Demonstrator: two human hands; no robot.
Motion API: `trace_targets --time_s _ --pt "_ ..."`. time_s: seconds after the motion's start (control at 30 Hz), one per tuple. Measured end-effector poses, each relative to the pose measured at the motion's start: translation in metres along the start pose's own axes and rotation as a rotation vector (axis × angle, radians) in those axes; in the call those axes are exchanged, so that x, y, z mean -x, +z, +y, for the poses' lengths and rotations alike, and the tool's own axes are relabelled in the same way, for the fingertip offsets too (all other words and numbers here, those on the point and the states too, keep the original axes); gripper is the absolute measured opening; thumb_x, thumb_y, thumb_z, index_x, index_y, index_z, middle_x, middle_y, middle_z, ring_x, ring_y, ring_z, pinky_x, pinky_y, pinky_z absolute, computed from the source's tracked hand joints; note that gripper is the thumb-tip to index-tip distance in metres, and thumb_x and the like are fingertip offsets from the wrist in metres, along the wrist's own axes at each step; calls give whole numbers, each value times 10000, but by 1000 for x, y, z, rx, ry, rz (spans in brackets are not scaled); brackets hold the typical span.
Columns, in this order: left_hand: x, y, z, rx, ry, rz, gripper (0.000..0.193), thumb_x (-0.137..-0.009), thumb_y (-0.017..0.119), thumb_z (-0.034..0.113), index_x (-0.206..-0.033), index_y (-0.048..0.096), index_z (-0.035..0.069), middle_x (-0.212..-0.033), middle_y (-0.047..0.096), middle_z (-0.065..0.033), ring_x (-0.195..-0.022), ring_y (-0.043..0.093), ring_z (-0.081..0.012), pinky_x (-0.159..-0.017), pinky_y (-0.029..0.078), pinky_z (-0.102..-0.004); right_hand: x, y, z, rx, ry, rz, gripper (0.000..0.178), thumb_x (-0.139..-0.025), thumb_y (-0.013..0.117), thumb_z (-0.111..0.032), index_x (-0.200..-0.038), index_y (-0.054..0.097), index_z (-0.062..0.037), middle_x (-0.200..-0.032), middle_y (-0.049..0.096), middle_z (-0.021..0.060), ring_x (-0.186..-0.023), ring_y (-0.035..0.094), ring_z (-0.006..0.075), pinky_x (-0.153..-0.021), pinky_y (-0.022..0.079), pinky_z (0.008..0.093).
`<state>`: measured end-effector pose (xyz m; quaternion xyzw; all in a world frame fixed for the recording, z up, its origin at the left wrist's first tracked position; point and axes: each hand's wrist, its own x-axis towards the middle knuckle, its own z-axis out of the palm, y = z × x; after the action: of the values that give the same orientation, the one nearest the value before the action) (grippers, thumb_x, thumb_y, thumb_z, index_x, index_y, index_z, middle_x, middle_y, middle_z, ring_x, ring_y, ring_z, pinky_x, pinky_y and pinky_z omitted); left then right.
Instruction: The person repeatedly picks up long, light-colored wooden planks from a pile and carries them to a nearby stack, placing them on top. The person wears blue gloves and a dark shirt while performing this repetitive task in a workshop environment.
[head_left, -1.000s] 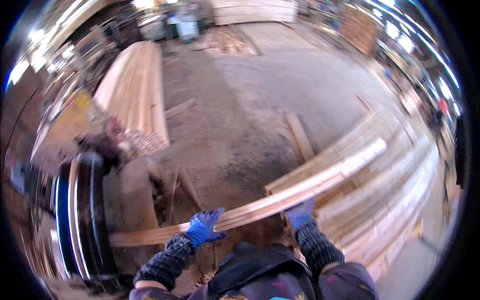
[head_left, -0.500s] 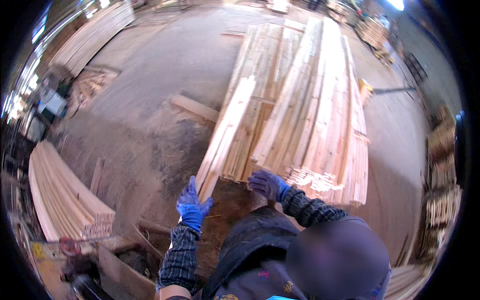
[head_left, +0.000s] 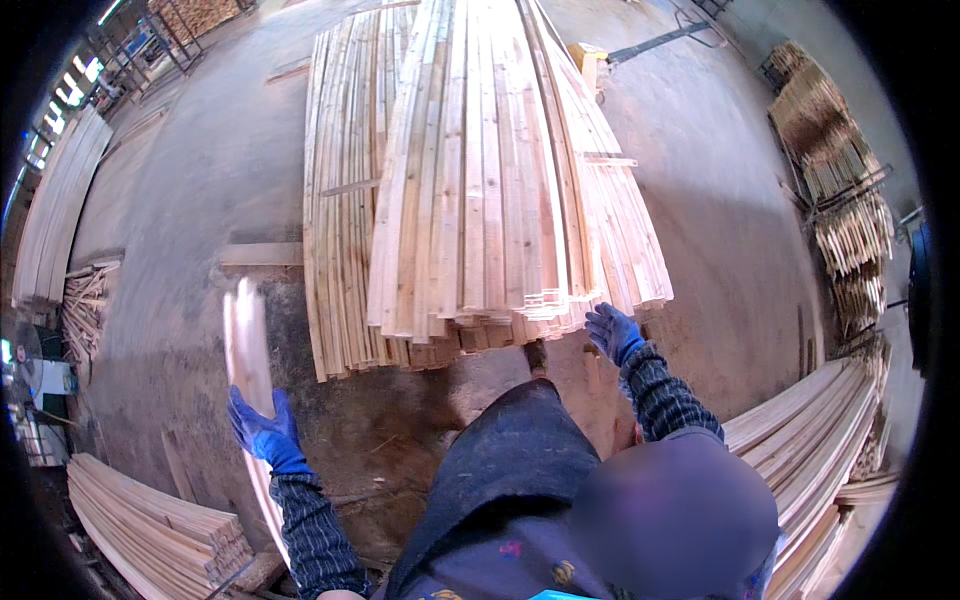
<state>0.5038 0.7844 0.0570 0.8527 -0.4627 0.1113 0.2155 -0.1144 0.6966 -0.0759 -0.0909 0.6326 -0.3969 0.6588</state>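
My left hand (head_left: 262, 428), in a blue glove, grips a few long pale wooden boards (head_left: 246, 335). They stick out ahead of the hand and run back beside my left forearm, blurred by motion. Off to the right, my gloved right hand (head_left: 613, 332) is open, its fingers apart and holding nothing. It is beside the near ends of a large stack of wooden boards (head_left: 470, 220) ahead of me; whether it touches them I cannot tell. The stack lies in layers with uneven near ends, and its upper boards cover part of those below.
A bundle of boards (head_left: 150, 525) lies at lower left, and more long boards (head_left: 810, 430) at lower right. Racked wood (head_left: 825, 130) lines the right wall. A yellow pallet jack (head_left: 588, 62) stands beyond the stack. Scrap wood (head_left: 88, 310) lies at far left.
The view has turned right, so the large stack appears further left. My left hand has carried its boards away from the stack's left side. My right hand is now by the stack's right near end.
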Motion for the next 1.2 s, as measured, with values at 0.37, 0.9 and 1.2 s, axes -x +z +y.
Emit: trace_targets --time_s 0.37,0.9,1.2 --pt "218 170 442 1039 217 -1054 721 -835 726 266 -1423 399 9 -1447 441 -180 -1349 417 -293 -1124 324 -403 -222 -101 -44 429 -256 168 788 -837 730 -386 -1388 414 81 -1415 470 237 -1323 441 344 -1093 348 382" --pt "357 430 580 1094 -433 -1198 460 -853 646 172 -1259 506 9 -1143 611 -174 -1087 590 -290 -941 460 -386 -297 -110 -33 327 -176 -12 599 -870 708 -406 -1286 541 -9 -1121 644 95 -995 588 194 -881 472 331" --pt "264 356 587 1018 -371 -1218 588 -898 656 314 -1328 477 -45 -1230 589 -219 -1108 592 -286 -956 472 -360 -215 -96 -98 163 -49 -222 497 -846 736 -291 -1190 553 17 -1014 649 93 -890 629 177 -765 528 299"
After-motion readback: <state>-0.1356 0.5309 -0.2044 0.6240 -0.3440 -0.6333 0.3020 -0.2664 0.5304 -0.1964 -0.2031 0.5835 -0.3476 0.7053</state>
